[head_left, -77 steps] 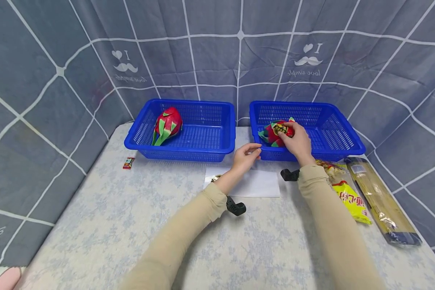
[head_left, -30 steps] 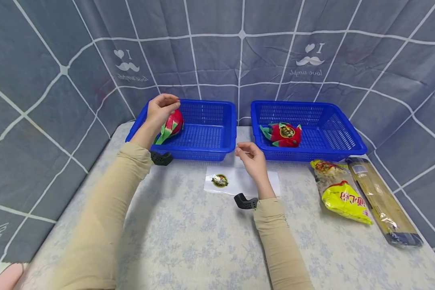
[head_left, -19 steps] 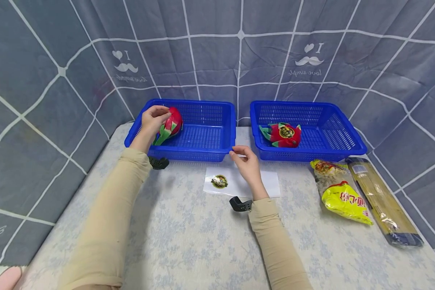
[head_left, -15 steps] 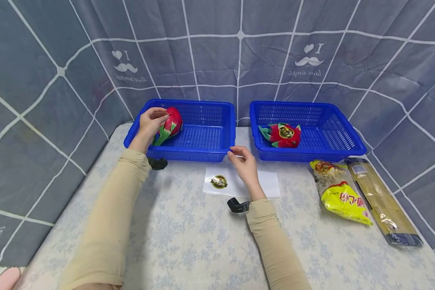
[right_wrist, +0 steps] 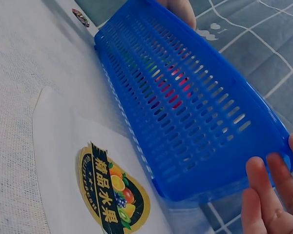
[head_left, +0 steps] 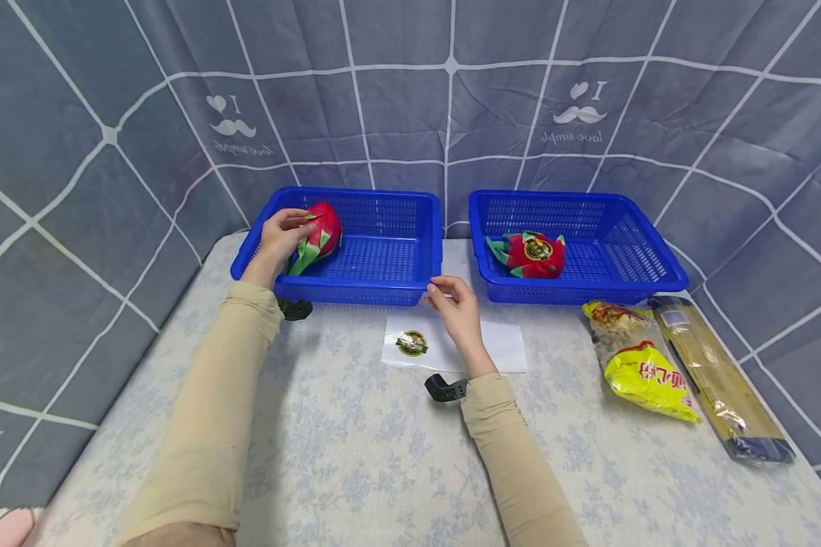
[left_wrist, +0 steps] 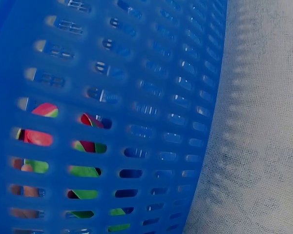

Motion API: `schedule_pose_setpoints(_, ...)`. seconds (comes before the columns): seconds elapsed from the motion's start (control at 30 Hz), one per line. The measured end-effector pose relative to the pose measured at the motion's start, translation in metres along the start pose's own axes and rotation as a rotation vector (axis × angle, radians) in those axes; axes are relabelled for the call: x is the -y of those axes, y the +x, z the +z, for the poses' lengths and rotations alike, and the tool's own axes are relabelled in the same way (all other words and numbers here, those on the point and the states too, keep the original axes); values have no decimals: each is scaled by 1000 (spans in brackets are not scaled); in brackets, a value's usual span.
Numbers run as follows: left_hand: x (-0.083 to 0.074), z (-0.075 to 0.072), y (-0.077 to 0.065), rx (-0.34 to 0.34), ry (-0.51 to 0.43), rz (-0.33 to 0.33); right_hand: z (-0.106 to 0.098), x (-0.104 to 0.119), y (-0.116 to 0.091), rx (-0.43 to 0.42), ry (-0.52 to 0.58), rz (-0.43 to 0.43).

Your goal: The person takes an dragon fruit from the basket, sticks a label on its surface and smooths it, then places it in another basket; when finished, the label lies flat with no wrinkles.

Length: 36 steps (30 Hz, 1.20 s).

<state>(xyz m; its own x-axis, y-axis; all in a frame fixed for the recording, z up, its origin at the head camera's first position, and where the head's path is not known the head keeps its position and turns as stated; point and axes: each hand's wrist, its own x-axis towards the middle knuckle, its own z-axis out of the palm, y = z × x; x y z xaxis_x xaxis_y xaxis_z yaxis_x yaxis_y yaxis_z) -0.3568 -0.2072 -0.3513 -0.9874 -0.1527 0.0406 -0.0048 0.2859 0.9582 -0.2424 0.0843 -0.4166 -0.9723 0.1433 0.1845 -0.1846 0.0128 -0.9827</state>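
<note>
A blue plastic basket (head_left: 356,292) on the left holds a red dragon fruit (head_left: 324,228) with green leaf tips. My left hand (head_left: 278,239) reaches over the basket's left end, its fingertips touching the fruit's upper left side. Through the slots in the left wrist view, parts of the dragon fruit (left_wrist: 39,138) and a bit of finger show. At the basket's front right corner, my right hand (head_left: 460,308) pinches the rim; the right wrist view shows fingers (right_wrist: 259,178) around that corner.
A second blue basket (head_left: 568,294) holds a dragon fruit (head_left: 537,254) bearing a black-and-gold label. White paper with a round sticker (head_left: 412,343) lies in front. A yellow food bag (head_left: 646,372) and a long clear packet (head_left: 721,376) lie right. A small wrapper (right_wrist: 80,18) lies past the left basket.
My right hand left the labelled dragon fruit in the right basket and moved to the left basket's corner. My left hand went left, then came down onto the other fruit.
</note>
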Motion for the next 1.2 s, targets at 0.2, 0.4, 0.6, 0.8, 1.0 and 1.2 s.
schedule_pose_setpoints(0.2,4,-1,3,-7,41,-9,-1,0,0,14,13,-4)
schedule_pose_setpoints(0.4,3,-2,2,19,62,-43,-1,0,1,19,2,6)
schedule_pose_setpoints(0.6,2,-2,1,46,118,-69,-1,-2,2,13,18,16)
schedule_pose_setpoints(0.8,5,0,2,24,170,-52,-1,-2,1,23,38,20)
schedule_pose_setpoints(1.0,6,1,2,69,273,-30,-1,-1,1,27,29,28)
schedule_pose_setpoints(1.2,7,5,2,129,319,-3,-2,-1,0,41,53,30)
